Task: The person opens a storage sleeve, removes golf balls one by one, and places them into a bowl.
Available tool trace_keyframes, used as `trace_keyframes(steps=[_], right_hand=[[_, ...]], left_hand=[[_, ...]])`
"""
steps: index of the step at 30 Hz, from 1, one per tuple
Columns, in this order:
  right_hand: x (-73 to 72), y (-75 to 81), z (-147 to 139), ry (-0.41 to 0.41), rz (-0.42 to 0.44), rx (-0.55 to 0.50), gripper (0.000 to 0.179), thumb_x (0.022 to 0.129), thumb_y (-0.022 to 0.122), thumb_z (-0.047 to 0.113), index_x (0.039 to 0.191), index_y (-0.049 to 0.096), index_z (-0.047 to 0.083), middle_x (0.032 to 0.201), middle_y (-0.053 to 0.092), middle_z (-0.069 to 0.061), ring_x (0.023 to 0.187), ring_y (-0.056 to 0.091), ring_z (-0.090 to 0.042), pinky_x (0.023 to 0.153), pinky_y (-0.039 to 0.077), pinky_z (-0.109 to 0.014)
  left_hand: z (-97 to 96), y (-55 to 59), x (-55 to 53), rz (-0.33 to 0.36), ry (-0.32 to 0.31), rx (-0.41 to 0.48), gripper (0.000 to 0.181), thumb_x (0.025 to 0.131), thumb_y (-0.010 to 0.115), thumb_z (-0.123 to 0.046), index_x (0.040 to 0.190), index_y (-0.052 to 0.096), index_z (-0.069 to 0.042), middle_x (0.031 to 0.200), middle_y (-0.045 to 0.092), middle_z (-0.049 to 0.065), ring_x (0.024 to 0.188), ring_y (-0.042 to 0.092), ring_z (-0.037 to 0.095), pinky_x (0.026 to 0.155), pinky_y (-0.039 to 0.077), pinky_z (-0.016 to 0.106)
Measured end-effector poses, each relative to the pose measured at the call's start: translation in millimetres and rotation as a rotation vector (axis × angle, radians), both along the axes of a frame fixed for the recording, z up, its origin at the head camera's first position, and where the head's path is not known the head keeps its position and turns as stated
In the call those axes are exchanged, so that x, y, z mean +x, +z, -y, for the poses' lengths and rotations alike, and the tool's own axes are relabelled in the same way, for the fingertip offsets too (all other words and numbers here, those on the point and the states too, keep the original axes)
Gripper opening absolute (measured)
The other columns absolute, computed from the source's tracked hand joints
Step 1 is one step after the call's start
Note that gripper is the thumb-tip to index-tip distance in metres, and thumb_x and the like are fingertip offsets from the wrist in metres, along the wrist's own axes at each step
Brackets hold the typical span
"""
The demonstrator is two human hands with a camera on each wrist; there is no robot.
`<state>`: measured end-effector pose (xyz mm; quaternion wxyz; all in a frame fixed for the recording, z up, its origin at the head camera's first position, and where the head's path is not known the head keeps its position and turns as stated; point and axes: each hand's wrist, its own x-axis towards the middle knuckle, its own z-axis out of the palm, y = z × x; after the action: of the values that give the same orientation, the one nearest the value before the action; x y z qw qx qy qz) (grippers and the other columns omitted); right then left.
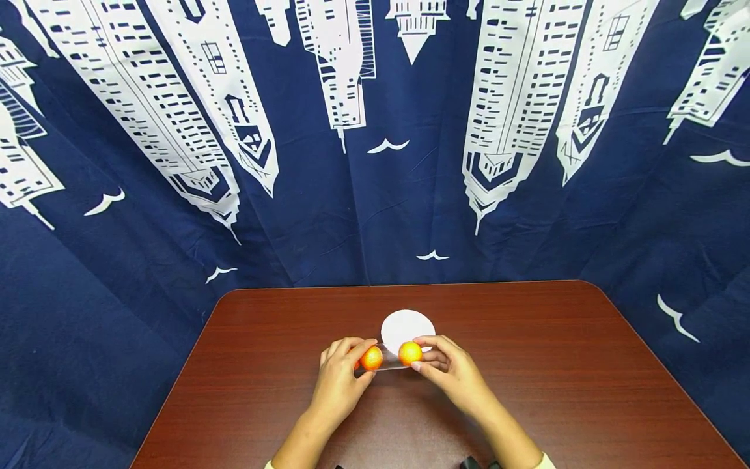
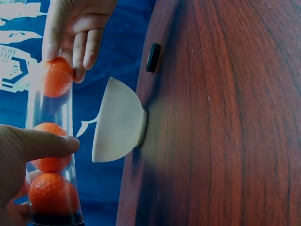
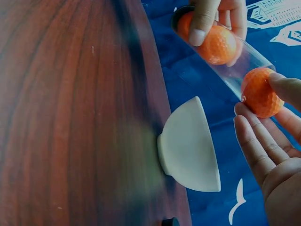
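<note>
Tube: a clear plastic tube [image 2: 49, 141] lies roughly level just above the counter [image 1: 527, 391], near side of the white bowl [image 1: 407, 327]; held sideways, I judge, so the balls can come out of its right-hand mouth.
Left hand: the left hand [image 1: 340, 381] wraps the tube's closed left end, fingers [image 2: 44, 145] curled round it; steadying it.
Right hand: the right hand [image 1: 448, 368] pinches an orange ball [image 3: 260, 92] at the open mouth between thumb and fingertips; the rest of the fingers are loosely spread.
Balls inside: two more orange balls [image 2: 51, 193] seem to sit inside the tube; the glare makes the count uncertain.
Bowl: upright, just beyond both hands; placed close.
</note>
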<state>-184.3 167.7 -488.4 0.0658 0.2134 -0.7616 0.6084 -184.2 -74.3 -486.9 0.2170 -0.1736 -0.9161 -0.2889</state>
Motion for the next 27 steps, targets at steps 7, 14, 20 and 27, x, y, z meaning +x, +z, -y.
trace_keyframes(steps=[7, 14, 20, 27], right_hand=[[-8.8, 4.2, -5.4, -0.023, -0.027, 0.016, 0.04, 0.088, 0.077, 0.009, 0.126, 0.063, 0.005, 0.122, 0.062, -0.017, 0.101, 0.071, -0.017, 0.087, 0.059, -0.022], [-22.9, 3.1, -11.2, -0.083, -0.059, 0.083, 0.038, 0.087, 0.078, 0.007, 0.123, 0.065, 0.007, 0.118, 0.065, -0.013, 0.099, 0.072, -0.021, 0.087, 0.058, -0.022], [-33.8, 0.2, -9.5, -0.081, -0.12, 0.156, 0.037, 0.086, 0.078, 0.005, 0.121, 0.066, 0.005, 0.111, 0.065, -0.013, 0.095, 0.073, -0.027, 0.084, 0.06, -0.026], [-44.9, 0.9, -3.5, -0.086, -0.151, 0.29, 0.038, 0.084, 0.08, 0.004, 0.119, 0.068, 0.007, 0.11, 0.067, -0.008, 0.093, 0.073, -0.026, 0.082, 0.061, -0.036]], left_hand=[[2.7, -4.3, -3.6, 0.024, 0.046, 0.063, 0.058, 0.071, 0.091, -0.013, 0.125, 0.07, -0.021, 0.116, 0.069, -0.001, 0.11, 0.061, 0.022, 0.095, 0.046, 0.045], [3.9, -6.7, -7.1, 0.045, 0.078, 0.105, 0.056, 0.075, 0.089, -0.015, 0.127, 0.068, -0.017, 0.117, 0.069, 0.003, 0.107, 0.063, 0.024, 0.094, 0.05, 0.047], [5.0, -8.0, -8.2, 0.077, 0.087, 0.145, 0.054, 0.076, 0.089, -0.014, 0.126, 0.066, -0.014, 0.117, 0.068, 0.005, 0.104, 0.064, 0.024, 0.091, 0.054, 0.046], [5.3, -7.5, -7.6, 0.15, 0.079, 0.198, 0.053, 0.081, 0.086, -0.017, 0.128, 0.062, -0.014, 0.118, 0.066, 0.005, 0.106, 0.062, 0.024, 0.091, 0.055, 0.046]])
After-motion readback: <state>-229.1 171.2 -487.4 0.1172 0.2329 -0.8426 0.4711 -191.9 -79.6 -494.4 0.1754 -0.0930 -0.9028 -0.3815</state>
